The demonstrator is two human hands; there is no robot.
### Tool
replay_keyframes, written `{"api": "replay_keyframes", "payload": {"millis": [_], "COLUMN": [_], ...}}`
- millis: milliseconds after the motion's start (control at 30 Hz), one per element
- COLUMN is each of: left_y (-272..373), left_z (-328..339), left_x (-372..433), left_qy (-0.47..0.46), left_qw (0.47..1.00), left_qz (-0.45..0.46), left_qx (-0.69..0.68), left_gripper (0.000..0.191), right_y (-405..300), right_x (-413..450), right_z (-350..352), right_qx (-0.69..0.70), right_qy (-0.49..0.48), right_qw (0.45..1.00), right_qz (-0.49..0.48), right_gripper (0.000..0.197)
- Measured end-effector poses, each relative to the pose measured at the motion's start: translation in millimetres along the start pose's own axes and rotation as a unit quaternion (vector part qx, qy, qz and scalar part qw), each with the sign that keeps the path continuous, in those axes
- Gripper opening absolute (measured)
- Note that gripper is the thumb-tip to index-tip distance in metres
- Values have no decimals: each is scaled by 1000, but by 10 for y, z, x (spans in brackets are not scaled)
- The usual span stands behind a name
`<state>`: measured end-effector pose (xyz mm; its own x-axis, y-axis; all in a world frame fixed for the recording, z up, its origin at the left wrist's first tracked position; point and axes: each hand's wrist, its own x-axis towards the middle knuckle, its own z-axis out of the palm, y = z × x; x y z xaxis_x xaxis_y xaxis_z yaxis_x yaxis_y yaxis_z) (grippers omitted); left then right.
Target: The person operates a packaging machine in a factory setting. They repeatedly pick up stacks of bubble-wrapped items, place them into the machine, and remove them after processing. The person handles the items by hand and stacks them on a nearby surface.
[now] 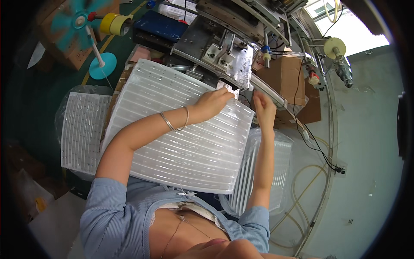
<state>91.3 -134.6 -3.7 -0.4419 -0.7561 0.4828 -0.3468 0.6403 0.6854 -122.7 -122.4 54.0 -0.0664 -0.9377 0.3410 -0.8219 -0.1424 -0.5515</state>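
Note:
A large white ribbed tray (181,149) lies tilted before me, its rows carrying small clear plastic pieces. My left hand (211,105) reaches across the tray, fingertips together at a small shiny plate (223,85) under the front edge of a metal press-like machine (223,58). Whether those fingers grip a piece is hidden. My right hand (266,108) is raised just beyond the tray's right corner, beside a pale rail (268,92). Its fingers are curled and blurred, so I cannot tell if they hold something small.
Similar trays in clear plastic wrap stand at left (84,129) and right (279,162). A turquoise fan (103,65) and yellow tape rolls (113,24) are at the upper left. Cardboard boxes (281,81), black cables (318,150) and yellowish hoses (305,191) occupy the right.

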Motion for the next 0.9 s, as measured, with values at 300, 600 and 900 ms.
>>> {"api": "replay_keyframes", "payload": {"millis": [300, 600, 900], "left_y": [-29, -13, -270], "left_z": [789, 653, -371], "left_x": [157, 125, -54], "left_qy": [-69, -67, 111], "left_qw": [963, 951, 973], "left_qz": [116, 107, 43], "left_qx": [233, 284, 196], "left_gripper": [11, 10, 18], "right_y": [489, 556, 596], "right_x": [-626, -557, -306], "right_z": [-5, 57, 47], "right_qx": [-140, -192, 128], "right_qy": [-116, -130, 70], "right_qw": [973, 955, 988], "right_qz": [-140, -184, 56], "right_gripper": [27, 23, 18]}}
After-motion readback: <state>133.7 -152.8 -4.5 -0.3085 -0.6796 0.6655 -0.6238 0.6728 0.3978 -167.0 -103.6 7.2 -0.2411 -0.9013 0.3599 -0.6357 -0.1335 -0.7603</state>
